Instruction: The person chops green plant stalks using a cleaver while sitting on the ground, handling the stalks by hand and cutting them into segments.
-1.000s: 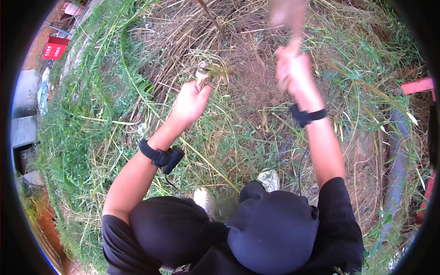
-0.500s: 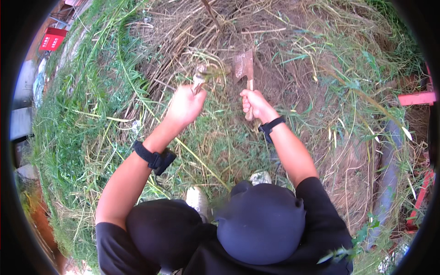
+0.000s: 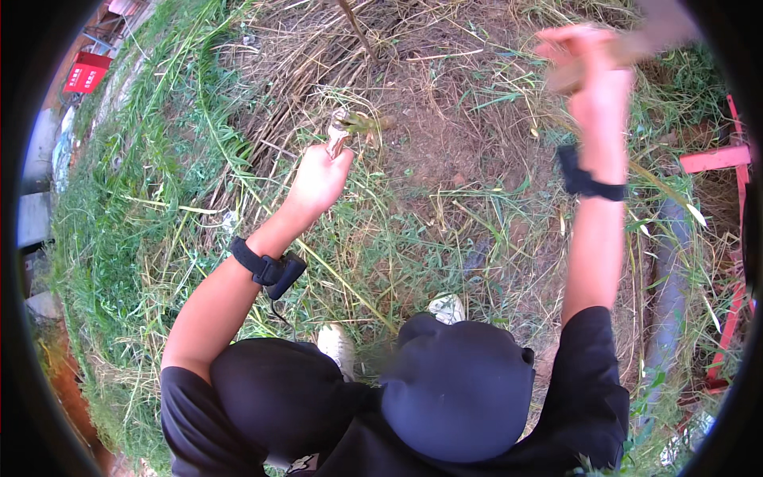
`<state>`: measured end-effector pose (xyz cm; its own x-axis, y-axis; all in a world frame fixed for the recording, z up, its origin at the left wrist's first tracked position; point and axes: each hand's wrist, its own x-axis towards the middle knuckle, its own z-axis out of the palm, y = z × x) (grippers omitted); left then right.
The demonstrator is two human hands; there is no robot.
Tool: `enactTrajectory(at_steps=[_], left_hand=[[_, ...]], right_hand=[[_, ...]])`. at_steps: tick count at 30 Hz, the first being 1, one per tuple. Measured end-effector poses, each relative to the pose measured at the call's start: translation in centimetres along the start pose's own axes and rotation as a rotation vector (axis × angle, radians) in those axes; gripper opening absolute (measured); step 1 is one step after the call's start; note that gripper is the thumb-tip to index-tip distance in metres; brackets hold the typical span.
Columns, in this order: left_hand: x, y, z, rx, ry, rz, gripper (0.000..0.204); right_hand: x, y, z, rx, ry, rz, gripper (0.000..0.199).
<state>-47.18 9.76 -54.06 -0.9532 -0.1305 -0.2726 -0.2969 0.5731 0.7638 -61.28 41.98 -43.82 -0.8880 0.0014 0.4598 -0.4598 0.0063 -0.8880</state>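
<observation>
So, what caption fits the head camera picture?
Left hand grips a pale-ended stick; right hand holds a blurred bladed tool over weedy ground.

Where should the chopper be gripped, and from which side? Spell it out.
Grip the slim handle, probably best from the person's side: it slants across the right hand, and the broad, blurred blade lies beyond, at upper right.

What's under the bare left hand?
Green grass and brown dry stalks show around the bare left hand, which grips a pale, elongated object. What lies directly beneath, and the object's gripped part, are covered by the hand.
</observation>
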Motion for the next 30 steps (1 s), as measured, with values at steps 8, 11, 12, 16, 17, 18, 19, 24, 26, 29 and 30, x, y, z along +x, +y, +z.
enactTrajectory(at_steps=[8,11,12,16,17,18,19,24,26,29,30], left_hand=[[-1.0,3.5,-1.1,0.174,-0.109,-0.069,0.06],[-2.0,3.2,-4.7,0.049,0.127,-0.032,0.057],[-1.6,4.0,-5.7,0.039,0.206,0.014,0.055],[-2.2,1.2,-9.5,0.115,0.469,0.105,0.049],[-1.9,0.9,-9.5,0.078,0.488,0.089,0.05],[-2.0,0.7,-9.0,0.049,0.494,0.052,0.051],[-1.7,0.9,-8.5,0.039,0.449,0.04,0.054],[0.6,0.1,-4.2,-0.062,0.248,-0.003,0.058],[1.6,-1.1,-4.2,-0.064,0.247,0.016,0.058],[2.4,-3.5,-4.7,-0.006,0.298,0.08,0.055],[2.3,-4.7,-5.0,0.011,0.303,0.088,0.053]], right_hand=[[-5.1,9.2,1.7,1.057,0.533,0.449,0.03],[-18.1,17.9,9.2,0.43,-0.368,1.494,0.012],[-19.2,22.1,7.9,0.517,-0.189,1.429,0.015],[-21.0,22.0,6.8,0.16,-0.371,1.294,0.014],[-21.2,21.4,6.6,0.118,-0.366,1.314,0.014],[-22.4,20.9,6.6,0.08,-0.365,1.359,0.015],[-22.9,20.9,6.7,0.078,-0.361,1.354,0.015],[-20.2,18.8,4.2,0.11,-0.105,1.269,0.023],[-13.9,13.9,1.9,-0.198,-0.118,0.964,0.029],[-1.9,3.6,-2.8,-0.545,0.145,0.798,0.031],[0.5,1.0,-5.4,-0.322,0.212,0.503,0.034]])
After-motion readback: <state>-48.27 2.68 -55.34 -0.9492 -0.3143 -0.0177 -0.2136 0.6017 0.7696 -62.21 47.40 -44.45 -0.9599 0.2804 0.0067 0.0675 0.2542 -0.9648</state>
